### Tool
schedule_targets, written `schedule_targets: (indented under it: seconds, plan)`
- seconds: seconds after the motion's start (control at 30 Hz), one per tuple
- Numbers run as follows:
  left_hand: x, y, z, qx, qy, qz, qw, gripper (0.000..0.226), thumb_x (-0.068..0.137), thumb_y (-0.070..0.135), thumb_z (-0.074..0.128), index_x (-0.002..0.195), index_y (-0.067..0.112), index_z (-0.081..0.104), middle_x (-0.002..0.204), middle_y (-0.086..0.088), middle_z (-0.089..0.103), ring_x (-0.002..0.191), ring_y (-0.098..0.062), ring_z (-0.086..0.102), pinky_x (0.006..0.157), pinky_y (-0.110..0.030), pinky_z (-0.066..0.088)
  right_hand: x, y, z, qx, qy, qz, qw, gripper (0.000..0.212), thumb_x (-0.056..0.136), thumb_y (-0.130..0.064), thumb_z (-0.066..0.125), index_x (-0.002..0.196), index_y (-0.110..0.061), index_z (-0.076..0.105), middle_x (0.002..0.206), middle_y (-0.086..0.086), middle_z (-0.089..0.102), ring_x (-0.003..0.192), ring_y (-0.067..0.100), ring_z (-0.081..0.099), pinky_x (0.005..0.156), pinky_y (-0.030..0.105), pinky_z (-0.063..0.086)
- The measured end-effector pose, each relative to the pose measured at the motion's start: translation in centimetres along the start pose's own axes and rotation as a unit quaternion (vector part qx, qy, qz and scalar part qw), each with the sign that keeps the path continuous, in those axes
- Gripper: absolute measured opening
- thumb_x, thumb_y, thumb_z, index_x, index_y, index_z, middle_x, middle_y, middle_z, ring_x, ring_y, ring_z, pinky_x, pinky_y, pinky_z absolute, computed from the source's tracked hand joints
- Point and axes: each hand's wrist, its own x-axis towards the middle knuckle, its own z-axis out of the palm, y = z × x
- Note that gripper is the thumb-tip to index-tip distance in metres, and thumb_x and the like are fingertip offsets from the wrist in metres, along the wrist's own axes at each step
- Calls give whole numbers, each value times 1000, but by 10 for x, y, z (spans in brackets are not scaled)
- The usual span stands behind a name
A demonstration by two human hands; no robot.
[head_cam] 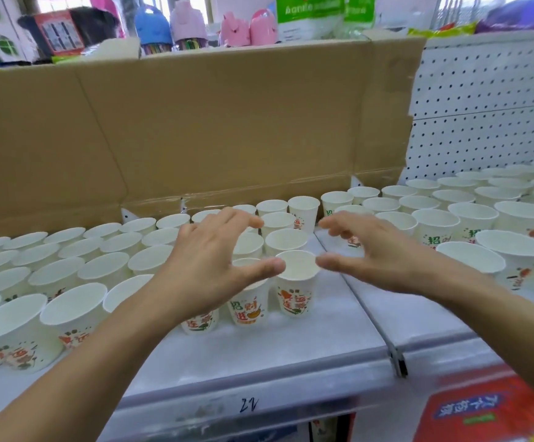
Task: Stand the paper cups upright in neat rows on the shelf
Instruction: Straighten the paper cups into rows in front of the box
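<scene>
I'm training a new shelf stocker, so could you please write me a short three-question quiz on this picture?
1. True or false: the left hand is gripping a cup.
2. What stands behind the cups on the left? A) cardboard sheet B) glass door C) curtain
3. Fill in: the front cup between both thumbs stands ____.

Key: 1 false, both it and the right hand are open and empty; 2 A, the cardboard sheet; 3 upright, on the shelf.

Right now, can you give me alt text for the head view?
Two open bare hands, left hand and right hand, flank the front paper cup, fingers spread, gripping nothing. Upright paper cups fill rows across the white shelf, with a cardboard sheet standing behind.
</scene>
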Motion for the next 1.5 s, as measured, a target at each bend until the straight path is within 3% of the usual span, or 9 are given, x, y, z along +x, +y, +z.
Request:
schedule_targets:
  seconds: [0.2, 0.4, 0.53, 0.7, 0.8, 0.93, 1.07, 1.3, 1.5]
  plan:
    - [59, 26, 1, -28, -63, 70, 995, 35, 89, 51, 53, 121, 35, 58, 125, 20, 56, 118, -5, 48, 104, -38, 35, 44, 62, -74, -103, -18, 45, 993, 25, 92, -28, 61, 116, -23, 66, 112, -6, 67, 96, 10, 59, 82, 27, 45]
    - [156, 22, 17, -4, -67, 26, 997, 22, 91, 30, 61, 111, 27, 70, 107, 10, 69, 77, 2, 58, 78, -25, 50, 96, 87, -79, -108, -110, -14, 988, 19, 93, -23, 62, 109, -20, 71, 104, -10, 69, 90, 3, 61, 82, 23, 50]
    - [202, 14, 52, 143, -139, 24, 980, 32, 85, 36, 68, 116, 30, 66, 117, 13, 66, 111, -11, 57, 104, -37, 34, 143, 98, -60, -134, -116, -43, 983, 18, 91, -27, 62, 104, -22, 74, 100, -9, 72, 87, 10, 65, 81, 34, 57]
    - [226, 14, 81, 294, -148, 66, 942, 25, 82, 37, 69, 107, 33, 69, 102, 13, 69, 104, -13, 56, 80, -30, 24, 185, 116, -34, -179, -161, -54, 969, 20, 83, -38, 64, 88, -22, 75, 83, -2, 73, 74, 19, 69, 69, 40, 60]
    - [231, 13, 90, 272, -125, 60, 952, 14, 81, 33, 69, 94, 28, 72, 94, 12, 71, 94, -14, 61, 76, -31, 24, 194, 126, -23, -180, -173, -71, 966, 17, 77, -32, 68, 80, -16, 73, 77, 1, 71, 72, 23, 69, 65, 40, 58]
    - [235, 15, 95, 210, -99, 32, 972, 14, 83, 34, 68, 95, 28, 73, 96, 10, 72, 92, -14, 60, 80, -30, 29, 197, 138, -21, -178, -175, -94, 964, 7, 78, -18, 64, 77, -15, 71, 77, 1, 71, 71, 22, 68, 64, 37, 56]
    - [238, 13, 96, 158, -85, 18, 984, 18, 84, 37, 68, 99, 28, 74, 97, 12, 72, 92, -13, 62, 82, -29, 34, 196, 140, -24, -189, -175, -112, 960, 19, 82, -16, 63, 66, -26, 60, 69, -8, 61, 70, 20, 64, 62, 33, 51]
    - [245, 14, 101, 128, -77, 6, 989, 21, 84, 40, 69, 99, 27, 74, 93, 8, 70, 84, -17, 60, 67, -27, 39, 195, 143, -26, -241, -148, -129, 950, 14, 86, -19, 60, 81, -32, 60, 72, -12, 51, 75, 18, 54, 50, 21, 31]
    - [248, 16, 102, 116, -69, -1, 991, 28, 81, 49, 69, 101, 31, 71, 90, 10, 65, 79, -12, 53, 63, -27, 37, 193, 146, -26, -244, -143, -124, 951, 13, 87, -24, 62, 97, -27, 69, 83, -11, 55, 77, 14, 53, 57, 23, 36]
